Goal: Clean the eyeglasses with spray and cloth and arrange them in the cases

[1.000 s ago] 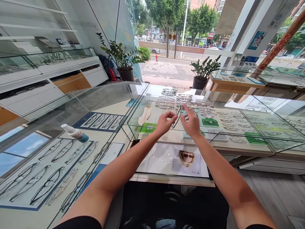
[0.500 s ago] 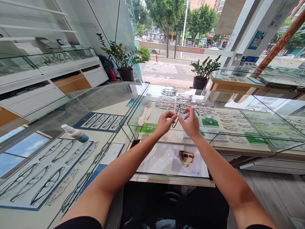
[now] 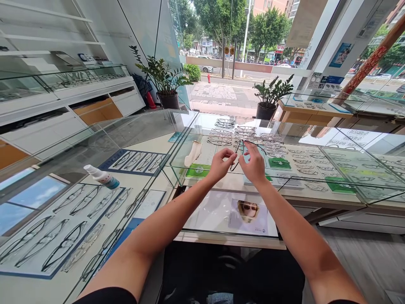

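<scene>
Above the glass counter, my left hand (image 3: 222, 164) pinches the near side of a dark, thin-framed pair of glasses (image 3: 237, 151). My right hand (image 3: 252, 163) is at the other side of the same glasses, thumb and fingers closed around a part of the frame. The glasses are held tilted between the hands, and the fingers hide part of them. Below and behind them, rows of glasses (image 3: 245, 131) lie in the display. A beige cloth (image 3: 193, 153) rests on the glass left of my left hand.
A white spray bottle (image 3: 101, 177) lies tilted on the left glass top, over trays of glasses. Green cases (image 3: 279, 163) sit right of my hands. A leaflet (image 3: 248, 215) lies nearer me. Potted plants (image 3: 167, 100) stand beyond the counter.
The glasses have turned slightly between my hands. My right hand's fingers have moved in and curl lower over the frame. The view has shifted a little.
</scene>
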